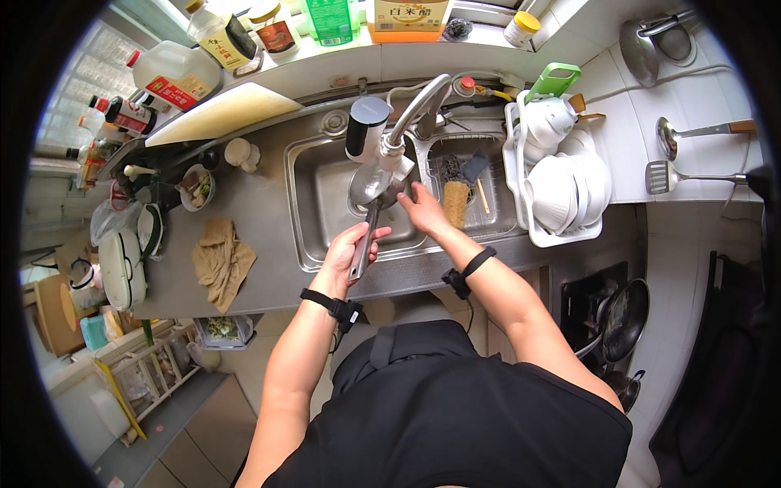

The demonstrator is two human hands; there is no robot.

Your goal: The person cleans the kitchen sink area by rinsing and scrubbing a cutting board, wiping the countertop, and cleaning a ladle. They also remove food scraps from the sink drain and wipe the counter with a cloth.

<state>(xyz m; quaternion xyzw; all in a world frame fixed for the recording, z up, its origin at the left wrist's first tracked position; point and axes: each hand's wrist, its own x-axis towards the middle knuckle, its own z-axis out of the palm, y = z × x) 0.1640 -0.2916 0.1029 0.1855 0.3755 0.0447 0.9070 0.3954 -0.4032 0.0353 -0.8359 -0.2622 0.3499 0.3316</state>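
Note:
My left hand (pixel 345 249) grips the handle of a metal ladle (pixel 364 245) over the left sink basin (pixel 317 210). The ladle's shiny round bowl points away from me, beneath the tap's outlet. My right hand (pixel 425 210) is beside the bowl end, thumb and fingers apart; whether its fingertips touch the metal is hard to tell. Above the ladle, the curved metal tap (pixel 421 105) carries a white-and-black water filter (pixel 366 129). The tap fitting hides part of the bowl.
In the right basin lie a tan sponge (pixel 456 204), a dark scrubber (pixel 451 166) and a grey cloth (pixel 475 166). A white dish rack (pixel 529 222) with bowls stands at right. A brown rag (pixel 223 262) and a food bowl (pixel 197 188) sit on the left counter.

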